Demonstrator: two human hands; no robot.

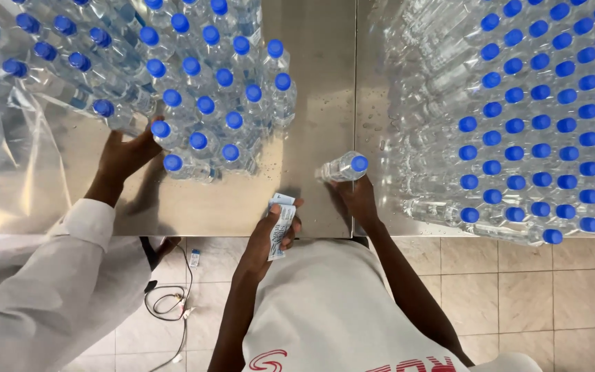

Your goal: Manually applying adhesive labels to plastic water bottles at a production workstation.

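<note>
My left hand (270,234) is closed on a small stack of white and blue paper labels (282,227) at the near edge of the steel table (311,83). My right hand (361,201) grips the base of one clear plastic bottle with a blue cap (344,167), which stands on the table between two large groups of bottles. The bottle leans slightly away from me.
A cluster of blue-capped bottles (201,89) stands at the left, with a co-worker's hand (129,153) in a white sleeve against it. A dense block of bottles (538,117) fills the right. Loose plastic wrap (1,151) lies far left. A cable (170,303) trails on the tiled floor.
</note>
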